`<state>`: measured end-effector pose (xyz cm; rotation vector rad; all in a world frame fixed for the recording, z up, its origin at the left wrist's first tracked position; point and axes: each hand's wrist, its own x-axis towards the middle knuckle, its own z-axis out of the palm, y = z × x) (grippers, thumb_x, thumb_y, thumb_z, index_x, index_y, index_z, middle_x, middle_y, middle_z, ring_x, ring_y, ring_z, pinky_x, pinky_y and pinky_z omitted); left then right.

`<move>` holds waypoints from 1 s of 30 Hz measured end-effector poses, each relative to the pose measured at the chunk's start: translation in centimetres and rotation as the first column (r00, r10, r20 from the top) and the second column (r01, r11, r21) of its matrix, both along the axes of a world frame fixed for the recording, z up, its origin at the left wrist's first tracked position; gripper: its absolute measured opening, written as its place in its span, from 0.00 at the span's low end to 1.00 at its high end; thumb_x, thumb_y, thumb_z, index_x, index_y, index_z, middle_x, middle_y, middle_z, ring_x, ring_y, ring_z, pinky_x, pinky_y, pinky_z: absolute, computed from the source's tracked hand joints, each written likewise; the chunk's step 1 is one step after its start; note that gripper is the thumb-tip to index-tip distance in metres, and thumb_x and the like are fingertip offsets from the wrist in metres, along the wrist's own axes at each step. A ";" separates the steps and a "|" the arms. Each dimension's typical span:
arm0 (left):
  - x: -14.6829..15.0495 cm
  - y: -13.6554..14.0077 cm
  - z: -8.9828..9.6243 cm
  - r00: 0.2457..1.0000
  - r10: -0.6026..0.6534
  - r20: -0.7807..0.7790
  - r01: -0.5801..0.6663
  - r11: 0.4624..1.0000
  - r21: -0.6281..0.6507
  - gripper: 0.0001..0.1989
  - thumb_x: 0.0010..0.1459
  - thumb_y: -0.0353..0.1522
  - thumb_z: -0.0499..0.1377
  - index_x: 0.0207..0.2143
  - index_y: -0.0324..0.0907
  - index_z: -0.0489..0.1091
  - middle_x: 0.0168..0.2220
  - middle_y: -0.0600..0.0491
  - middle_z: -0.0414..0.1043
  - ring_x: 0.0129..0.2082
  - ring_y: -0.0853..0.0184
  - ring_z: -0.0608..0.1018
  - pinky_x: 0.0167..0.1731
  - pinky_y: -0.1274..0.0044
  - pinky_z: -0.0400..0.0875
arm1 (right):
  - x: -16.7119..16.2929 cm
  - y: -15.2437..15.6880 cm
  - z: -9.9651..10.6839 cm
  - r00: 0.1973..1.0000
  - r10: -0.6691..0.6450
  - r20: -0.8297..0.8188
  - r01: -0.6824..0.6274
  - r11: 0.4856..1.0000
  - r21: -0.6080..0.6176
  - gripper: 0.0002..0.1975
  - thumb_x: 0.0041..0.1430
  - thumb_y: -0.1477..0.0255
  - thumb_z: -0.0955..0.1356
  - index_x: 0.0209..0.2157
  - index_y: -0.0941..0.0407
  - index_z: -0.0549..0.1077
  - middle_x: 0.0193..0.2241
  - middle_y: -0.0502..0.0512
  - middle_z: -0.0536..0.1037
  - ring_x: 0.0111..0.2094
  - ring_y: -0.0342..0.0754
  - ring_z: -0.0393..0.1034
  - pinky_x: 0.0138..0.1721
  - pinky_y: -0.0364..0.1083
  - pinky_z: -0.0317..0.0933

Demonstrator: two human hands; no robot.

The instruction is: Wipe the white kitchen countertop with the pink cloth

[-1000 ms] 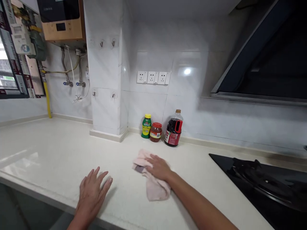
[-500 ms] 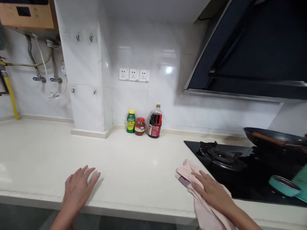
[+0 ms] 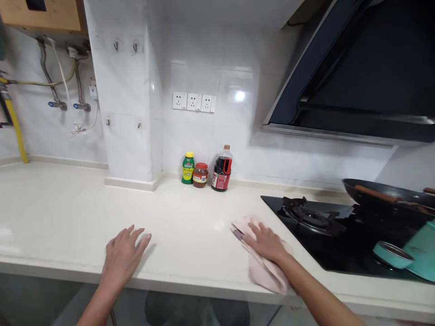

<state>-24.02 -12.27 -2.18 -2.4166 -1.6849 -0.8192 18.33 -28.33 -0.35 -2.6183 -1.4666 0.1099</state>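
My right hand (image 3: 265, 242) lies palm down over a pale pink cloth (image 3: 268, 280), pressing it to the white countertop (image 3: 190, 240) left of the stove. The cloth is crumpled, and a greyish patch shows at its left end. Over the counter's front part is my left hand (image 3: 124, 254), holding nothing, its fingers apart and slightly bent. A faint shadow falls beside it; whether it touches the surface I cannot tell.
By the back wall stand a green bottle with a yellow cap (image 3: 187, 168), a red-lidded jar (image 3: 200, 175) and a dark sauce bottle (image 3: 222, 170). To the right, the black gas stove (image 3: 326, 249) carries a wok (image 3: 401, 192) and teal containers (image 3: 393, 255). A range hood (image 3: 356, 81) overhangs it.
My right hand has slid the cloth left and slightly away from me; its hanging end has come up onto the counter. My left hand sits a little further right in view. The view has shifted slightly.
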 end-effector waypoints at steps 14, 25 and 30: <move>-1.3 1.2 0.4 0.969 -0.091 0.230 0.132 0.976 -0.171 0.30 0.64 0.46 0.41 0.58 0.44 0.70 0.61 0.49 0.70 0.64 0.59 0.67 0.65 0.63 0.55 | -27.6 5.0 0.3 0.595 0.803 0.043 -0.782 0.566 0.259 0.44 0.56 0.49 0.69 0.67 0.51 0.53 0.69 0.69 0.48 0.67 0.76 0.41 0.63 0.73 0.41; -0.8 0.7 2.2 0.989 0.019 0.147 0.023 0.960 -0.280 0.32 0.64 0.51 0.42 0.55 0.43 0.73 0.60 0.51 0.71 0.64 0.52 0.67 0.64 0.59 0.57 | -22.1 -0.6 -9.0 0.700 0.350 0.622 -0.703 0.491 0.515 0.16 0.70 0.66 0.62 0.57 0.41 0.64 0.56 0.53 0.71 0.56 0.58 0.65 0.53 0.60 0.63; -0.8 1.0 2.1 0.996 0.037 0.077 -0.019 0.975 -0.222 0.27 0.63 0.52 0.45 0.50 0.49 0.74 0.58 0.59 0.74 0.61 0.55 0.71 0.60 0.61 0.63 | -13.0 -6.1 -11.4 0.767 0.211 0.606 -0.616 0.509 0.601 0.20 0.67 0.70 0.63 0.59 0.41 0.65 0.56 0.53 0.71 0.57 0.58 0.63 0.56 0.62 0.57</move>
